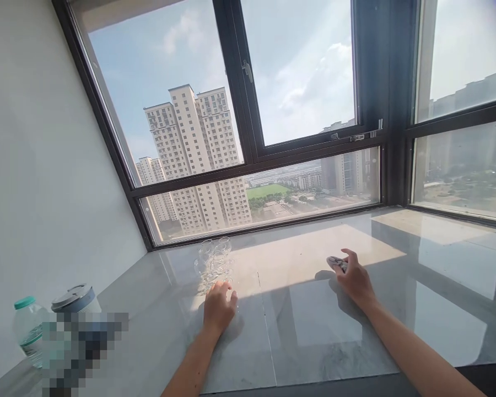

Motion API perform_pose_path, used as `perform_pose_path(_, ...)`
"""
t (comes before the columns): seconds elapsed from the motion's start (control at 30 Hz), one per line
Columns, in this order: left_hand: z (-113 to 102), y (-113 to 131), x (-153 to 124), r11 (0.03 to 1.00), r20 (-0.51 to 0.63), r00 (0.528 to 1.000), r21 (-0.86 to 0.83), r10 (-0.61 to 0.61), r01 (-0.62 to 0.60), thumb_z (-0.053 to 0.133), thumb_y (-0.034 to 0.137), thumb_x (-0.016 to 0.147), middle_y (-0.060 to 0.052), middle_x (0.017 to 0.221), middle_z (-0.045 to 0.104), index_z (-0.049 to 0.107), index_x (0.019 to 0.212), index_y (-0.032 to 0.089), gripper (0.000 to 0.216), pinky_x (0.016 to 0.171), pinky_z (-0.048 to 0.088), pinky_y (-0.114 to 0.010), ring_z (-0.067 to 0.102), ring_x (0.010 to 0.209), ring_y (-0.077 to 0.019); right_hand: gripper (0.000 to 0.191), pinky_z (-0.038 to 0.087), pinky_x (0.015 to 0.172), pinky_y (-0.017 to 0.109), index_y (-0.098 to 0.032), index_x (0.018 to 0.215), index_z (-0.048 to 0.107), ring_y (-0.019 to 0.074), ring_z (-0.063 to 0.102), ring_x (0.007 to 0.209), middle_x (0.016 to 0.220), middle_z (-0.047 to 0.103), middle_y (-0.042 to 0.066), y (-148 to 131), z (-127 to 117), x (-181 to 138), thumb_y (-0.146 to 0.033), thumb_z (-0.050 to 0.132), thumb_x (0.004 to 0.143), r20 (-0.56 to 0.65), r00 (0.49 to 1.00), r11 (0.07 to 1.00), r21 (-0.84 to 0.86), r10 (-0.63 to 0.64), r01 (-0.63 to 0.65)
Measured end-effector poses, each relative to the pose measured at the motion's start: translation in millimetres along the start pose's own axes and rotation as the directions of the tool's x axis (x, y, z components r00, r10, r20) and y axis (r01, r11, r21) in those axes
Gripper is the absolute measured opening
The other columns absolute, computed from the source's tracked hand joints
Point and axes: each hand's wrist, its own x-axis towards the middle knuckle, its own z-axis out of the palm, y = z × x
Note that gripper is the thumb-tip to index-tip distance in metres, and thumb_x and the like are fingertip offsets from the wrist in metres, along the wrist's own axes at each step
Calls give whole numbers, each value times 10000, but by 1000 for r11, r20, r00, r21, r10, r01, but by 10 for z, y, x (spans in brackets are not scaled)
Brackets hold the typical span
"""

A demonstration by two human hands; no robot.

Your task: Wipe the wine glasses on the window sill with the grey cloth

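A cluster of several clear stemmed glasses (217,259) stands on the glossy stone sill, close to the window. My left hand (220,309) is at the near side of the cluster, its fingers curled around a clear glass that the hand mostly hides. Further right, my right hand (356,281) is above the sill, pinching a small crumpled grey-and-white cloth (337,263) between thumb and fingers. One finger of that hand sticks up, off the cloth. The cloth casts a shadow on the sill beside it.
At the left are a clear plastic bottle (31,331) with a green cap and a lidded cup (76,300), partly covered by a pixelated patch. A dark-framed window (252,165) borders the sill (314,325) at the back, with a white wall (45,138) on the left.
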Motion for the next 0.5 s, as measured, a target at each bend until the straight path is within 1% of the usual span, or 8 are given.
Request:
perform_pose_path(0.03,4,20,-25,999,-8,999,-35,37,-38,375,339,903,-62,864,659,627,828,215,290,777,410,-315,589,832,-199,516,418,679,321,-205,1292,429,251,610,793,978,637,99,8,7,1,-351,481,800,9,1000,1000,-9,-7,7)
perform_pose_path(0.1,26,56,-70,988,21,992,-98,120,-118,373,313,894,-21,647,557,509,623,212,320,619,331,-279,498,634,-161,518,414,684,326,-209,1302,418,257,616,803,988,646,98,27,22,5,-339,478,804,37,999,999,-40,-14,16)
perform_pose_path(0.17,60,92,-103,969,65,976,-147,210,-199,400,297,871,2,547,451,402,535,205,348,561,237,-282,388,542,-137,535,407,679,328,-206,1324,387,263,623,803,995,658,95,48,39,9,-323,472,809,78,997,997,-80,-12,18)
perform_pose_path(0.23,90,123,-123,951,95,956,-168,279,-260,432,284,845,15,504,371,340,504,199,363,551,176,-295,303,513,-124,562,399,670,326,-196,1348,352,264,630,796,1011,671,99,70,56,14,-298,475,809,110,994,993,-113,-14,26)
perform_pose_path(0.3,106,141,-129,943,109,947,-176,303,-282,446,277,827,22,491,315,309,494,198,369,553,148,-305,250,507,-119,583,395,664,321,-189,1359,331,260,638,792,1034,681,106,89,68,19,-272,488,804,125,992,991,-132,-20,37)
perform_pose_path(0.4,113,128,-113,940,88,952,-207,293,-270,435,281,822,26,492,282,285,497,196,368,554,151,-302,232,511,-116,587,397,664,316,-188,1366,315,258,650,809,1053,686,107,102,73,21,-252,491,809,130,991,988,-149,-25,44)
perform_pose_path(0.5,125,79,-82,937,54,965,-259,257,-235,434,296,818,29,493,267,257,505,194,375,550,157,-293,238,513,-110,583,399,669,316,-185,1374,296,260,655,830,1062,684,106,96,63,18,-252,479,825,140,990,986,-162,-25,48)
